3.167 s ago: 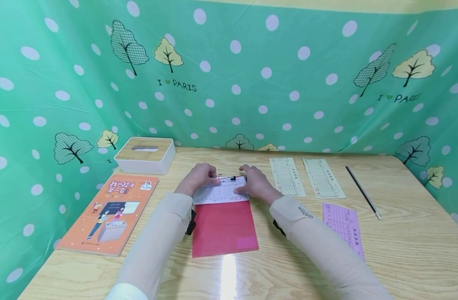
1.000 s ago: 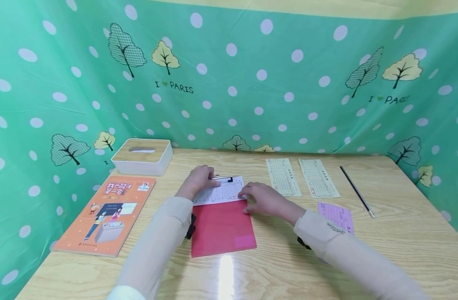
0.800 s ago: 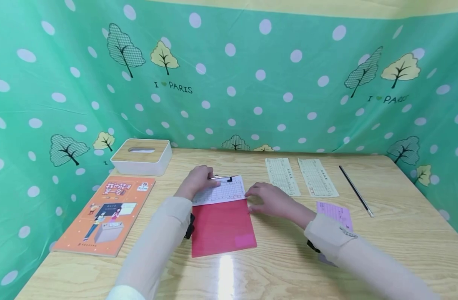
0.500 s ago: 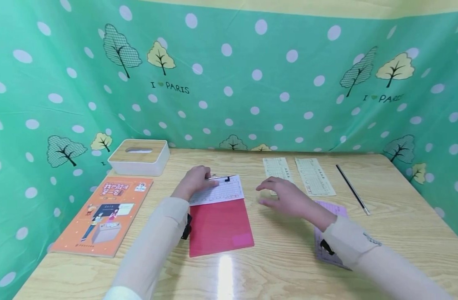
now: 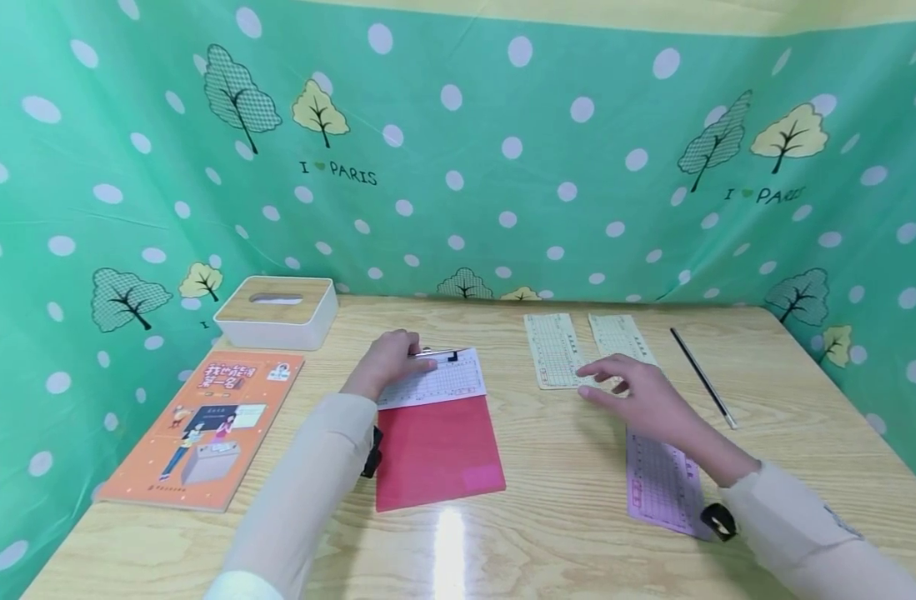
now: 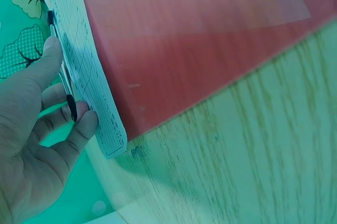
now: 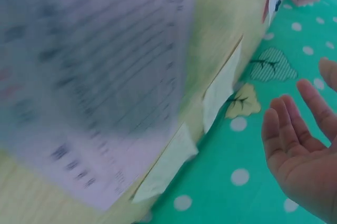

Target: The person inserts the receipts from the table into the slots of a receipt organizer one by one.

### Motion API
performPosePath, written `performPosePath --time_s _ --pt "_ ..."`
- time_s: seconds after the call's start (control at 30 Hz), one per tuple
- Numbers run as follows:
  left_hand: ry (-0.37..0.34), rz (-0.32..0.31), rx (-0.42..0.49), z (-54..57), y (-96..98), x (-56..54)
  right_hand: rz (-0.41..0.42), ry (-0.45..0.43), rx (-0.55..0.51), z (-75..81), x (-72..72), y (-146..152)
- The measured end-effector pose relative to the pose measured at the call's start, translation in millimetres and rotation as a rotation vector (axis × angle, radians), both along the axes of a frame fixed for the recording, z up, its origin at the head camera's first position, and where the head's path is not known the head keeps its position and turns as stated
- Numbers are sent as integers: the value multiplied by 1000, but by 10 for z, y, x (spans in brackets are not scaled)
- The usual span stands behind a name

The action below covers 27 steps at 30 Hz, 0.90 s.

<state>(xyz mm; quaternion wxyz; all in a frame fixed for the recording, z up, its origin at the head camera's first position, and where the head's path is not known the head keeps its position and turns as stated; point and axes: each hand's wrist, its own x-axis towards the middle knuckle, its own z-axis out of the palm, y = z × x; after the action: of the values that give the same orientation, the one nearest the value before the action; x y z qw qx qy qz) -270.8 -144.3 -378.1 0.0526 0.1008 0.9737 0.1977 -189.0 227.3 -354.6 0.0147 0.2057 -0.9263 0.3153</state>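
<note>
A red clipboard [image 5: 442,458] lies on the table with a white printed form [image 5: 446,379] across its top. My left hand [image 5: 386,365] grips the top left of the board at its metal clip [image 5: 438,353]. In the left wrist view, the thumb lies along the clip [image 6: 67,83] and the fingertips reach its black end. My right hand [image 5: 645,400] hovers over the table with loosely bent fingers, holding nothing. It is above the far end of a purple form [image 5: 663,487] and beside two pale yellow-green forms, the left one [image 5: 553,346] and the right one [image 5: 623,333], partly hidden.
An orange book [image 5: 206,425] lies at the left, with a white tissue box [image 5: 288,333] with a wooden lid behind it. A dark pencil [image 5: 701,377] lies at the right. A green patterned curtain [image 5: 458,208] hangs behind the table.
My right hand has left the clipboard's top edge, drawn back along the form's right side and moved right through the air to the purple form. The left hand keeps its grip on the clipboard.
</note>
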Motion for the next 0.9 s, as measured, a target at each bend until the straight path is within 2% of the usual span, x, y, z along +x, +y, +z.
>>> performPosePath --time_s 0.27,0.53,0.7,0.9 --pt "-6 7 -4 -25 -12 -33 -184 -24 -60 2 184 332" --pt "-6 8 -6 -16 -14 -39 -308 -210 -10 -55 298 642" --pt "-1 3 -2 -15 -2 -37 -332 -291 15 -75 357 814" --pt "13 -12 9 -34 -6 -37 -316 -372 131 -165 387 951"
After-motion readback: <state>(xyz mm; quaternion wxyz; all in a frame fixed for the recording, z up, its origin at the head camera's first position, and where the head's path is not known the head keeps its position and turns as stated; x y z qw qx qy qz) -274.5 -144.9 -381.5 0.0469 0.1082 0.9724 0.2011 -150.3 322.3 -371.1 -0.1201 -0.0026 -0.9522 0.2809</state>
